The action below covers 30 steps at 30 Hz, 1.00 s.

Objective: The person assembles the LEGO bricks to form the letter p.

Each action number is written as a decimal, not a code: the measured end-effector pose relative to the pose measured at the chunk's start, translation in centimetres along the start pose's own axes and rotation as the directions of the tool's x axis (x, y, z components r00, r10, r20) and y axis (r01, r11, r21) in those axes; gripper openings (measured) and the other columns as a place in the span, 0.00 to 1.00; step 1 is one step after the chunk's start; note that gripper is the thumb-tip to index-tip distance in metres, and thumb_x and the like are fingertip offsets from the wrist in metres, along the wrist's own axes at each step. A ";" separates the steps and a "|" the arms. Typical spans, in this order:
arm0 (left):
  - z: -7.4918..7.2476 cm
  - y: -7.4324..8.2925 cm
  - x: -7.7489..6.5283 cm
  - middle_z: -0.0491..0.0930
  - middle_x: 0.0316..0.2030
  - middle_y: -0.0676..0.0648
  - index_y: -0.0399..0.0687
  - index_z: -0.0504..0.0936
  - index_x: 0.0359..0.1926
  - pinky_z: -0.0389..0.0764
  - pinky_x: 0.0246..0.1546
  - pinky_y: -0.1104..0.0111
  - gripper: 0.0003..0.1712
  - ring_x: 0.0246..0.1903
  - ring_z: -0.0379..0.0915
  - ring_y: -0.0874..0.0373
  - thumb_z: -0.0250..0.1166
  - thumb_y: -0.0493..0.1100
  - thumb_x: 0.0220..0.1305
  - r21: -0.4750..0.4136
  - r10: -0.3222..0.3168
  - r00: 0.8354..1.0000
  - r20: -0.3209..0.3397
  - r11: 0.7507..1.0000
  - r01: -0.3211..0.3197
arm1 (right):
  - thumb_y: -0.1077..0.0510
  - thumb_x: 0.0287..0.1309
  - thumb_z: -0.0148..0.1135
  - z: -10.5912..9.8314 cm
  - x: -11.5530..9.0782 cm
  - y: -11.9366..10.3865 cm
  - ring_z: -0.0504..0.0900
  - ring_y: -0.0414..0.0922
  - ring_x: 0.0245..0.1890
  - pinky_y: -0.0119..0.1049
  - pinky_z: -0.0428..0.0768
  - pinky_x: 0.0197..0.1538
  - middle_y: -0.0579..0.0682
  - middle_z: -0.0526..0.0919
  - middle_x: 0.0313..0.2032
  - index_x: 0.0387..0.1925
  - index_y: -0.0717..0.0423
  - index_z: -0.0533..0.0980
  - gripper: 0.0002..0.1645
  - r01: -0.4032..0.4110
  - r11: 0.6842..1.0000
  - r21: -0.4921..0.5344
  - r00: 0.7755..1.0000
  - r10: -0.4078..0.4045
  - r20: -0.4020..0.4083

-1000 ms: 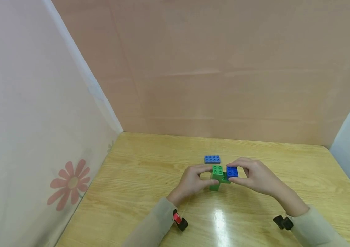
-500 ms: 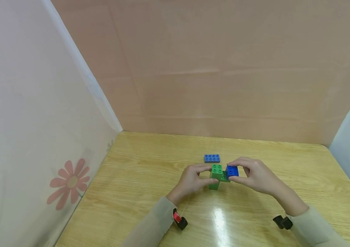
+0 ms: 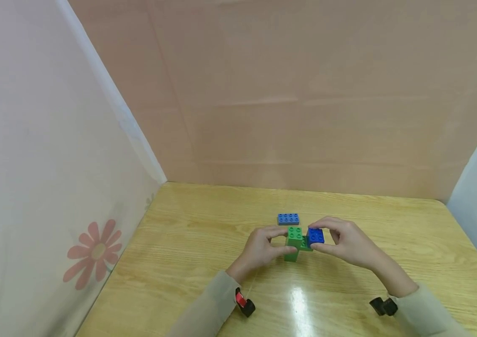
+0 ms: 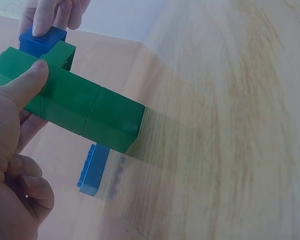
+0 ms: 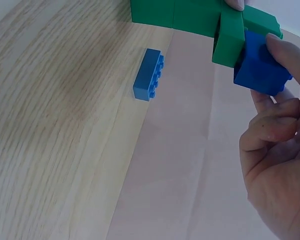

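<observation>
My left hand (image 3: 260,248) grips an upright tower of green toy building bricks (image 3: 294,236) between thumb and fingers. One green brick (image 4: 60,57) juts out sideways near the tower's upper part. On the right, my right hand (image 3: 349,242) pinches a dark blue square brick (image 3: 315,237) between thumb and fingertips. In the right wrist view the blue brick (image 5: 260,65) sits right at the jutting green brick (image 5: 230,42), studs facing up and away from the tower's foot. My left thumb (image 4: 32,80) lies across the tower by that joint.
A lighter blue brick (image 3: 288,219), longer and with two rows of studs, lies on the wooden table (image 3: 204,224) just behind the tower. A beige panel (image 3: 263,117) stands at the table's back edge, with a flower-printed white panel (image 3: 53,164) on the left.
</observation>
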<state>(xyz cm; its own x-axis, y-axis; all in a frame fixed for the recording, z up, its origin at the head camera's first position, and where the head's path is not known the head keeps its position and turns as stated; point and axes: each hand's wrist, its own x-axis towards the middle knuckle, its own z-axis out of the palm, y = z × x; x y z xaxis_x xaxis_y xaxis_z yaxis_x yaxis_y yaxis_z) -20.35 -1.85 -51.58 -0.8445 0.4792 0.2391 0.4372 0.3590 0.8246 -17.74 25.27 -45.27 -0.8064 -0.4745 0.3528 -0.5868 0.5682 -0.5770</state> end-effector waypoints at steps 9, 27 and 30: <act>0.1 -0.1 0.0 0.82 0.58 0.61 0.57 0.86 0.61 0.75 0.62 0.64 0.29 0.60 0.76 0.66 0.77 0.57 0.60 -0.023 0.004 1.000 -0.001 1.000 -0.004 | 0.57 0.54 0.81 -0.4 0.1 0.1 0.62 0.32 0.18 0.30 0.66 0.21 0.40 0.85 0.46 0.54 0.48 0.84 0.25 -0.012 0.997 0.083 1.000 0.012 -0.007; 0.2 0.1 0.0 0.83 0.57 0.61 0.55 0.86 0.61 0.77 0.60 0.63 0.29 0.59 0.76 0.66 0.78 0.56 0.60 -0.029 -0.008 1.000 -0.012 1.000 0.008 | 0.58 0.66 0.71 -0.8 1.2 1.7 0.60 0.39 0.14 0.34 0.64 0.16 0.45 0.77 0.28 0.57 0.49 0.83 0.19 -0.143 0.969 0.201 0.988 0.151 -0.029; 0.3 0.1 0.0 0.83 0.57 0.61 0.54 0.86 0.61 0.78 0.59 0.64 0.29 0.59 0.76 0.66 0.78 0.55 0.60 -0.025 0.005 1.000 -0.012 1.000 -0.006 | 0.54 0.68 0.70 -0.8 1.7 2.6 0.61 0.40 0.13 0.35 0.64 0.16 0.46 0.84 0.37 0.58 0.49 0.82 0.19 -0.188 0.960 0.208 0.980 0.196 -0.019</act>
<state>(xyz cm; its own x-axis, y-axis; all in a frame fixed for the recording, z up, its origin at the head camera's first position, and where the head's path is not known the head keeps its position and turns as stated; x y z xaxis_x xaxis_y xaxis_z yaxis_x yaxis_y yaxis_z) -20.25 -1.54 -51.64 -0.8458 0.4716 0.2494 0.4341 0.3366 0.8356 -20.67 26.44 -45.60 -0.9070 -0.3412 0.2469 -0.3965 0.4944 -0.7736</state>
